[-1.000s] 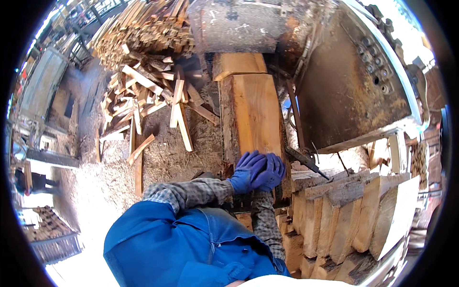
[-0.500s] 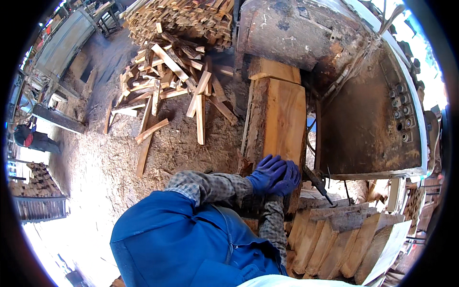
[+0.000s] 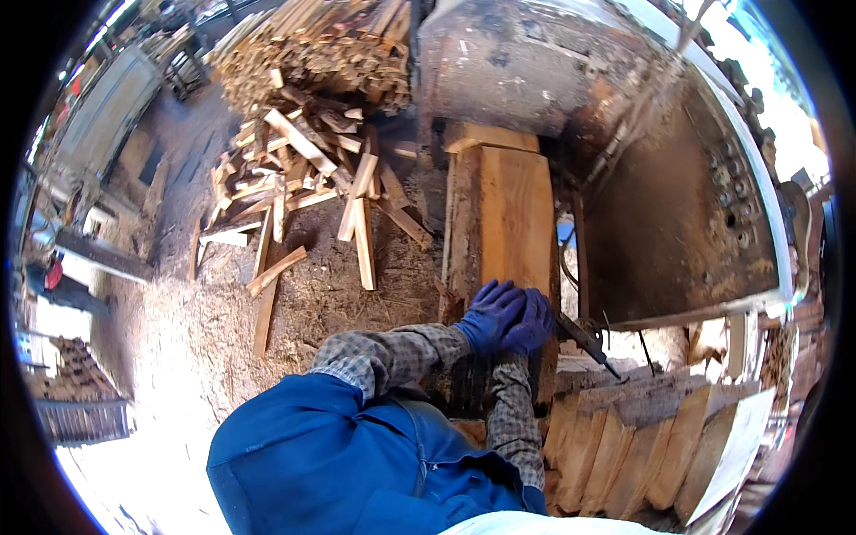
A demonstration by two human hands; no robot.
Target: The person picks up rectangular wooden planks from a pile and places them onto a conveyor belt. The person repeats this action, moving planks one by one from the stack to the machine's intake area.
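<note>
The thick timber slab [image 3: 515, 214], probably heavy, stiff and hard to damage, lies before the metal housing [image 3: 504, 67], best held at its near end, where the left hand [image 3: 489, 317] and right hand [image 3: 531, 323] rest, fingers straight and unclenched

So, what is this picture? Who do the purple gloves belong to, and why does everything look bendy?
No robot here! That's a person's gloved left hand and right hand. A wide fisheye camera on their head looks down, which makes straight edges bend near the rim. The hands rest side by side at the near end of a thick wooden block; I can't see them gripping anything. Past it lies another piece of wood. To the left is a jumble of wood sticks; to the right, a stained cabinet.
</note>
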